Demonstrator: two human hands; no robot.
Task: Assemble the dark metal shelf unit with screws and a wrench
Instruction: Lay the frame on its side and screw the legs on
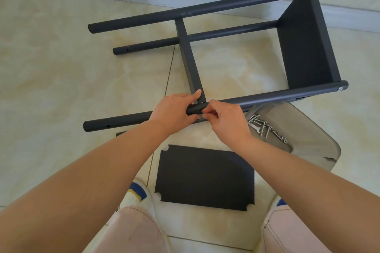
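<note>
Shelf unit [304, 47] lay on side on tiled floor [51, 68], long axis approx 8-to-2 o'clock; fitted end panel at 2, free pole ends at 8. L hand [174, 112] wrapped round nearest pole [267, 97], thumb up on middle shelf edge [190, 59]. R hand [224, 119] fingertips pinched small item at pole underside; item too small to ID. Clear tray [308, 150] at 4 o'clock held screws [265, 127] + wrench [254, 127]. Loose shelf panel [205, 176] flat at 6, btwn shoes.

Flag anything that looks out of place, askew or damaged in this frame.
Nothing looks damaged or spilled. The shelf frame lies on its side on the floor, normal mid-assembly. Screws sit loose in a grey tray, and a spare shelf panel lies flat nearby.
</note>
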